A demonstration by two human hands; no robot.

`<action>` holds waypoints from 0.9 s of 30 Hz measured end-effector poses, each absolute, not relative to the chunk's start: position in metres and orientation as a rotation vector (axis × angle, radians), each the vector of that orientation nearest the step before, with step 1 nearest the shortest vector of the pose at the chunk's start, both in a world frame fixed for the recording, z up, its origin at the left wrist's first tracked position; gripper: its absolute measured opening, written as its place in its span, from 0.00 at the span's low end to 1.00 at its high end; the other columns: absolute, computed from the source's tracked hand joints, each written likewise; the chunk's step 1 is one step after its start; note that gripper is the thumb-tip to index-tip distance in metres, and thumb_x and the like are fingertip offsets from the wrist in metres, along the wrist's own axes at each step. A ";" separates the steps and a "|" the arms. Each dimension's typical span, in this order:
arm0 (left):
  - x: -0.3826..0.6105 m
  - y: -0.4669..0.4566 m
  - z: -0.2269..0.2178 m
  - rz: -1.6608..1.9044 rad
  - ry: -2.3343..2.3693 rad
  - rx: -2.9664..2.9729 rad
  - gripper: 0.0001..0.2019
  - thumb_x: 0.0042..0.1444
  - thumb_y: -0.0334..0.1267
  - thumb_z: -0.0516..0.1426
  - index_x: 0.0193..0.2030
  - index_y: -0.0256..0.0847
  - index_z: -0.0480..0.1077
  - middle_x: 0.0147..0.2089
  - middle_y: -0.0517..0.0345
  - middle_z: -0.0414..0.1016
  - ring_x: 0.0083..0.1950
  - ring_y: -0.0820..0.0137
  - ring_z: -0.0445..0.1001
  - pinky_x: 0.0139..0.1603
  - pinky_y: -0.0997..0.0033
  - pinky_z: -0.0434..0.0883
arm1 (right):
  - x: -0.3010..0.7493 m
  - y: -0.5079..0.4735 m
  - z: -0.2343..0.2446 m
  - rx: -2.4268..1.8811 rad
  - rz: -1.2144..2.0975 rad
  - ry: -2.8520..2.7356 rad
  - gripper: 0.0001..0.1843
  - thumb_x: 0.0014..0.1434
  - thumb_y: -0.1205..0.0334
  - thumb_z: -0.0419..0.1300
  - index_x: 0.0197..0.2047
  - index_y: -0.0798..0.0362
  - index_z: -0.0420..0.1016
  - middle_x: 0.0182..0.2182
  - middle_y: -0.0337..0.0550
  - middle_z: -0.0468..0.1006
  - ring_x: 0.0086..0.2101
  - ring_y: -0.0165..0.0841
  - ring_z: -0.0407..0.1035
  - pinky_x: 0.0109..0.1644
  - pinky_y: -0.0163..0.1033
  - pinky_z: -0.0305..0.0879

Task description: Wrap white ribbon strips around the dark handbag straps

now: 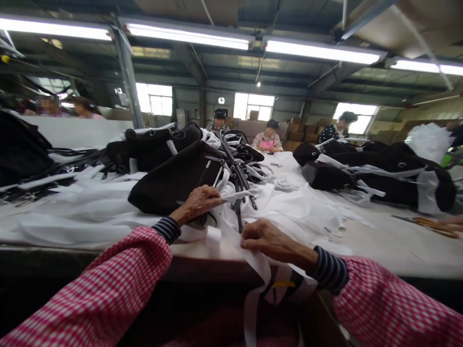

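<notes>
A black bag (173,180) with a zip leans on the worktable in front of me. My left hand (200,202) is closed at its lower right side, gripping a strap wrapped in white material (237,195) that sticks out to the right. Lower and to the right, my right hand (265,241) pinches a white strip (258,265). Part of that strip hangs down over the table's front edge. Between the two hands a short curled white strip (213,238) stands on the table. Black straps with metal clips (238,176) lie just behind my hands.
More black bags (390,173) are piled on the right, and others (152,144) at the back left. Loose white strips (83,212) cover much of the table (390,246). Scissors (427,222) lie near another person's hand (454,224) at the right edge. People sit across the table.
</notes>
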State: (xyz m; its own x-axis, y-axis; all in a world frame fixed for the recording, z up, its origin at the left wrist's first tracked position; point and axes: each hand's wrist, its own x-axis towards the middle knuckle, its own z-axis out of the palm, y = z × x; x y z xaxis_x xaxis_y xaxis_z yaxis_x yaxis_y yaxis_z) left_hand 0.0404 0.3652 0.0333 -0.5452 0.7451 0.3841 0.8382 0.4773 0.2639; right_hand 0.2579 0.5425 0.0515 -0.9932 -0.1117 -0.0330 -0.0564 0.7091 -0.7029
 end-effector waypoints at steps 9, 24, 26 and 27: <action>0.040 0.361 0.058 -0.853 -2.499 -1.251 0.13 0.67 0.44 0.57 0.41 0.36 0.77 0.40 0.54 0.79 0.42 0.65 0.75 0.40 0.70 0.63 | 0.278 0.569 0.104 -0.240 -1.298 2.467 0.17 0.59 0.51 0.65 0.33 0.58 0.73 0.26 0.35 0.65 0.28 0.25 0.56 0.30 0.32 0.50; 0.066 0.295 0.047 -0.617 -2.308 -1.305 0.14 0.65 0.39 0.64 0.55 0.40 0.73 0.56 0.52 0.75 0.58 0.59 0.69 0.55 0.62 0.64 | 0.306 0.543 0.061 -0.241 -0.788 2.610 0.06 0.60 0.62 0.60 0.31 0.53 0.72 0.27 0.36 0.69 0.29 0.29 0.62 0.32 0.35 0.55; 0.084 0.266 0.037 -0.401 -2.228 -1.373 0.08 0.66 0.36 0.63 0.51 0.40 0.74 0.53 0.54 0.76 0.55 0.59 0.70 0.52 0.61 0.63 | 0.307 0.548 0.061 -0.187 -0.700 2.863 0.07 0.65 0.60 0.57 0.39 0.50 0.75 0.33 0.39 0.74 0.34 0.32 0.67 0.38 0.37 0.61; 0.091 0.254 0.031 -0.295 -2.202 -1.409 0.07 0.66 0.35 0.63 0.49 0.40 0.74 0.51 0.54 0.76 0.53 0.59 0.70 0.51 0.61 0.64 | 0.306 0.548 0.061 -0.172 -0.677 3.012 0.08 0.66 0.59 0.56 0.45 0.49 0.75 0.37 0.40 0.75 0.37 0.34 0.69 0.42 0.39 0.64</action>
State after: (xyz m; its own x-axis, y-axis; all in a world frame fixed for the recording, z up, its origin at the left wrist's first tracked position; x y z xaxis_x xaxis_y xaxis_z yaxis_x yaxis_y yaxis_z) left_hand 0.0906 0.2538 0.0312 -0.3352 0.7847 0.5215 0.8942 0.4393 -0.0863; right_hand 0.3055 0.5477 0.0609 -0.9925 -0.1195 -0.0239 -0.0977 0.8979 -0.4293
